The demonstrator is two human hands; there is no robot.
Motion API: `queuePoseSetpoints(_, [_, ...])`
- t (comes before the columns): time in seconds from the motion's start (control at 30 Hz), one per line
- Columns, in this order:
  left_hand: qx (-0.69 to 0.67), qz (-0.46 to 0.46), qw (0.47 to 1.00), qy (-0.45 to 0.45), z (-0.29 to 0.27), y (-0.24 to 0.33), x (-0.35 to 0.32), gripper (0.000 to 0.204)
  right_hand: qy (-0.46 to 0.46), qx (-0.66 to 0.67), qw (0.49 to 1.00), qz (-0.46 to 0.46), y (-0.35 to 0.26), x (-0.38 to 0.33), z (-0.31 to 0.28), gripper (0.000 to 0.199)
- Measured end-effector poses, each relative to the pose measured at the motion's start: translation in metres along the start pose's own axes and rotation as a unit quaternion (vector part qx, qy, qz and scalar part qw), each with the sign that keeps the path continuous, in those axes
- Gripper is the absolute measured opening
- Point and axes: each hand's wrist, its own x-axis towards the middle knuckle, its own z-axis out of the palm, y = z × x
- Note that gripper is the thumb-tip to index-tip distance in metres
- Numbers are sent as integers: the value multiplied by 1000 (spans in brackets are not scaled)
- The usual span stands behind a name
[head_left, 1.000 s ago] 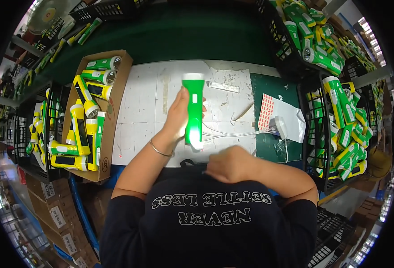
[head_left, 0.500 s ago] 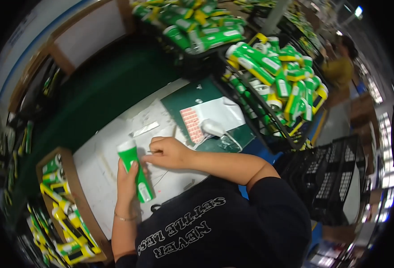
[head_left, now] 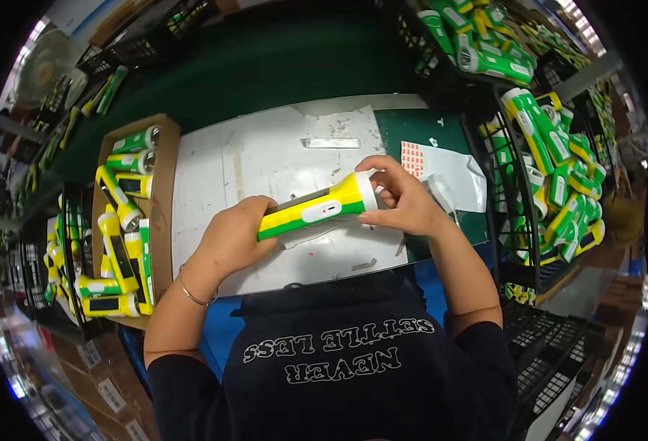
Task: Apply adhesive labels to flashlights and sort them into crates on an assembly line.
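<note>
Plainly, left hand [head_left: 237, 234] and right hand [head_left: 409, 202] (both angled inward), grip clamped on the flashlight [head_left: 322, 207]

2 lines of outlined lettering [head_left: 342, 339] run upside down across the dark shirt [head_left: 368, 408]

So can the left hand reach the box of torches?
Probably yes: nothing stands between the left hand and the open box, but the hand should let go of the torch first.

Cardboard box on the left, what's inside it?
The cardboard box holds several green and yellow flashlights, some with dark panels showing. They overlap, so most of the box's bottom, and anything beneath them, is covered and can't be seen.
</note>
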Motion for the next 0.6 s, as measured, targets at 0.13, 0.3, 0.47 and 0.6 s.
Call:
queuePoseSetpoints(0.13, [-19, -17, 1000, -4, -2, -3, -12, 38, -24, 29, 999, 10, 1, 11, 11, 64])
queuePoseSetpoints(0.3, [-208, -64, 976, -12, 11, 4, -6, 48, 8, 28, 1000, 4, 9, 26, 49, 64])
queuePoseSetpoints(0.47, [-308, -103, 945, 48, 39, -15, -9, 58, 50, -386, 921, -24, 41, 32, 90, 24])
queuePoseSetpoints(0.6, [-302, -134, 938, 102, 46, -17, -6, 59, 65, -349, 934, -29, 47, 39, 84, 19])
